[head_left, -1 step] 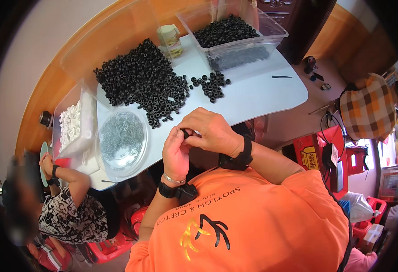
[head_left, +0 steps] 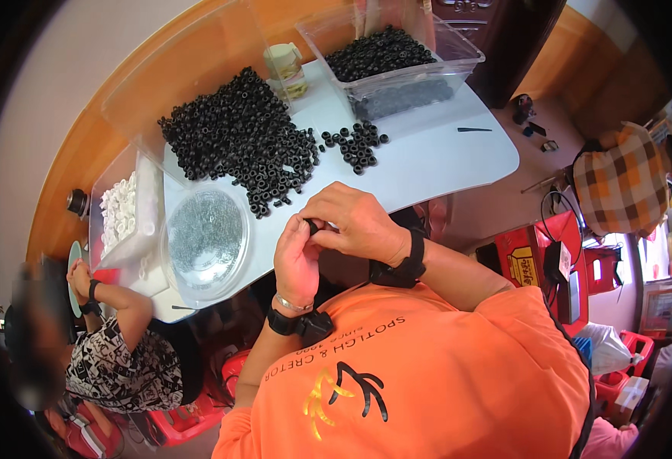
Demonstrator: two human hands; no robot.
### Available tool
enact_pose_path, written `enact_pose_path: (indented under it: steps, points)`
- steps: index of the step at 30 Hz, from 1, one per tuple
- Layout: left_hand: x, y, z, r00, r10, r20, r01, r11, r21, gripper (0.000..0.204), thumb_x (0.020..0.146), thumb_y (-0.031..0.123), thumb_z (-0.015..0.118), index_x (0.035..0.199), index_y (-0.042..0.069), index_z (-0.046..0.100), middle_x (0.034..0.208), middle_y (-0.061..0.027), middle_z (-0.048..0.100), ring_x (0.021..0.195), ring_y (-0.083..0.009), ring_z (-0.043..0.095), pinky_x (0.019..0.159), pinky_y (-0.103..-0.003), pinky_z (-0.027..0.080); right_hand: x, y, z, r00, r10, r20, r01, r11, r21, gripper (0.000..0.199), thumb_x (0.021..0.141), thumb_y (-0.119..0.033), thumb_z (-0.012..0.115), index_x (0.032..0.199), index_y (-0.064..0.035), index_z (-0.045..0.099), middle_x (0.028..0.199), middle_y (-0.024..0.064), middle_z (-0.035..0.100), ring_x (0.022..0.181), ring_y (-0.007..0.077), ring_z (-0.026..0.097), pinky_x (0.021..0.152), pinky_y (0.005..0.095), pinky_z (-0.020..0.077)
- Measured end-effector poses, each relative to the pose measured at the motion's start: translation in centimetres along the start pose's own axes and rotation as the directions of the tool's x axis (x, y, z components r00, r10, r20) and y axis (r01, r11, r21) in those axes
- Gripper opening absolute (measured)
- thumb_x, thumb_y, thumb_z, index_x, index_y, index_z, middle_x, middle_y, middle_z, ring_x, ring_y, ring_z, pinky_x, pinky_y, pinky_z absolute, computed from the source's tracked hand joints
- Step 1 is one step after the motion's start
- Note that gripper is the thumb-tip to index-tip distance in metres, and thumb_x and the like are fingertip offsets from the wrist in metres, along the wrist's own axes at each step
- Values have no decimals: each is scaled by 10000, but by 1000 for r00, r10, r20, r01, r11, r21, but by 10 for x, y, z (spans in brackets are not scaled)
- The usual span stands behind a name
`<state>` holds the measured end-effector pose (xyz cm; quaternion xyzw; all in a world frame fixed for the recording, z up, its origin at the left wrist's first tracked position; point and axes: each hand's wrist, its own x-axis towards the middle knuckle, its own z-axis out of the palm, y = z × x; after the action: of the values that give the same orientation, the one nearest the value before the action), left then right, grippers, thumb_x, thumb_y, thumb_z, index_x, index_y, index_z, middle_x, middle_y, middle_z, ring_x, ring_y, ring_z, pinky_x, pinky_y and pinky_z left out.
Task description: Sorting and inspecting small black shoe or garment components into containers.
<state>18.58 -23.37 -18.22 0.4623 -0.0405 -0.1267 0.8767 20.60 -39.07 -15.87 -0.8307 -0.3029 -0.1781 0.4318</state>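
Observation:
Just off the near edge of the white table (head_left: 427,168), both my hands meet over a small black part (head_left: 312,226). Its shape is mostly hidden by fingers; it resembles the black rings nearby. My left hand (head_left: 296,260) pinches it from the left, fingers pointing up. From the other side my right hand (head_left: 362,220) closes its thumb and fingers on the same part. Beyond my hands spreads a large heap of small black rings (head_left: 225,126), spilling from a clear tipped-up bin (head_left: 190,57). A smaller cluster of black rings (head_left: 359,144) lies to its right.
A clear bin (head_left: 470,60) of black rings stands far right, with a lidded jar (head_left: 284,65) beside it. A round clear tray (head_left: 206,237) and a box of white parts (head_left: 148,206) sit left. A co-worker (head_left: 122,352) sits at left; a thin black tool (head_left: 473,129) lies right.

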Motion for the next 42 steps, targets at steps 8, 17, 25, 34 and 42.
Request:
enact_pose_path:
  steps: [8,17,25,34,42]
  points:
    - [-2,3,-4,998,-17,65,10,995,98,331,1039,229,370,1033,-18,590,929,-78,620,800,-161,599,725,-300,495,2,2,-8,988,-119,-99,117,993,-31,294,699,-181,772,965,-90,688,917,61,677,857,268,631,733,365,524]
    - [1,5,2,996,-27,86,24,999,35,325,1030,241,376,1100,-1,582,989,-64,616,899,-181,603,800,-321,480,1,0,-14,989,-112,-92,111,994,-14,249,695,-185,761,917,-104,682,810,15,637,792,243,618,690,367,513]
    - [6,-2,-4,994,26,107,-29,999,32,277,1028,194,363,1075,21,574,1037,-36,566,1005,-160,541,898,-327,433,-9,-3,-7,995,-78,-58,77,997,-21,280,725,-168,704,994,-113,651,870,15,617,831,236,603,730,364,503]
    - [0,4,25,996,13,84,-23,993,119,314,1034,223,350,1127,11,562,1021,-51,575,950,-168,569,795,-311,467,-19,0,-11,967,-135,-217,131,991,-35,269,725,-161,694,978,-95,632,891,26,590,864,244,574,728,370,489]
    - [-11,5,29,985,-49,163,23,988,153,335,1037,225,325,1083,4,573,996,-65,586,904,-165,580,775,-310,470,-30,-8,-21,956,-166,-242,150,985,-82,229,716,-169,692,911,-76,616,883,52,599,855,259,590,704,373,505]
